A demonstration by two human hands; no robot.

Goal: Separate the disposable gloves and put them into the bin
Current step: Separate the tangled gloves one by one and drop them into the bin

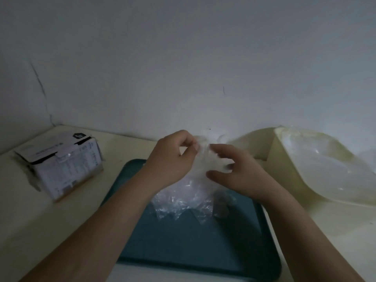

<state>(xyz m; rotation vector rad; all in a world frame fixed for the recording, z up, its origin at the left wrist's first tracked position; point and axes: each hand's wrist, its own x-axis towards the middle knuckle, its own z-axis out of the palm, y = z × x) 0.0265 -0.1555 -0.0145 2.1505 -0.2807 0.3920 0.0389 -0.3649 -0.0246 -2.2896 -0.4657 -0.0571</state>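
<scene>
Gloves [183, 198] above tray [183, 245]: left hand [173, 159] fingers [191, 146] pinch them, right hand [240, 176] fingers [221, 152] curl on them; clinging film may tear

dim, soft, grainy view with faint glare on the clear plastic and wide-angle bending at the edges.

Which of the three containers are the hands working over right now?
The flat teal tray, with the crumpled gloves on it; the cardboard box sits off left, the cream bin off right.
</scene>
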